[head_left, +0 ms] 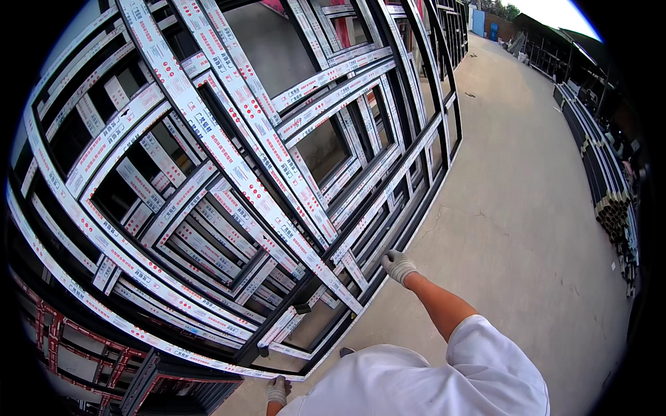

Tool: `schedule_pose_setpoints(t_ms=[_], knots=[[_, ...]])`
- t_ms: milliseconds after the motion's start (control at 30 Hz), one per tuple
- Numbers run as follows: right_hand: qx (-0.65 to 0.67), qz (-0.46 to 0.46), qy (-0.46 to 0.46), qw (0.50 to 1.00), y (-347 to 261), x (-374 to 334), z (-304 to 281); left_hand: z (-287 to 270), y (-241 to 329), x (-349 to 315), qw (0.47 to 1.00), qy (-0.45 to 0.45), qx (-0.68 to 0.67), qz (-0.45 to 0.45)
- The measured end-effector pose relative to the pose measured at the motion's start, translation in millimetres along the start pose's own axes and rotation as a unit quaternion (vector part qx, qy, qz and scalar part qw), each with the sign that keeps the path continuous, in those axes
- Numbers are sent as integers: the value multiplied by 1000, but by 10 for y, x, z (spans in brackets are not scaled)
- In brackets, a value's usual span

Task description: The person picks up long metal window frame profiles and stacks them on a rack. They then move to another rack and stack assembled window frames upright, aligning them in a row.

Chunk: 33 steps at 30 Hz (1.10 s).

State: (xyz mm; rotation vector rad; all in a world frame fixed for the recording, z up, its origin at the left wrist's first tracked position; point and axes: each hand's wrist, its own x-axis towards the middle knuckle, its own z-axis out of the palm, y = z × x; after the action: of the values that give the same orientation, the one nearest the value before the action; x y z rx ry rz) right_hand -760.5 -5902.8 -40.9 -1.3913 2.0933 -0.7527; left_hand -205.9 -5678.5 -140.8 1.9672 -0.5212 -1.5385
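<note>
Your job looked unfinished: the frame (pixel 232 166) stood at the ground's (pixel 527 208) left edge, your right hand (pixel 399 267) by its side, left hand (pixel 278 390) by its corner, though whether either pinched it I couldn't tell.

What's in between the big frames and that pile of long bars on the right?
A wide strip of grey ground lies between the frames and the bars, in the head view.
</note>
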Motion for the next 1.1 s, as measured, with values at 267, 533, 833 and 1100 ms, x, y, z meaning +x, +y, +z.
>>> schedule_pose_setpoints(t_ms=[267, 533, 833, 1100], knots=[[54, -234, 87, 967, -2463, 798, -371, -126, -313, 60, 999, 51, -12, -14], [61, -395, 134, 907, -4567, 1285, -196, 6, -410, -310, 979, 148, -133, -55], [146, -371, 227, 889, -5679, 1711, 269, 1367, -403, -1112, 907, 300, -219, -199], [138, -369, 212, 894, -5764, 1568, 225, 1980, -710, -966, 939, 237, -158, -194]])
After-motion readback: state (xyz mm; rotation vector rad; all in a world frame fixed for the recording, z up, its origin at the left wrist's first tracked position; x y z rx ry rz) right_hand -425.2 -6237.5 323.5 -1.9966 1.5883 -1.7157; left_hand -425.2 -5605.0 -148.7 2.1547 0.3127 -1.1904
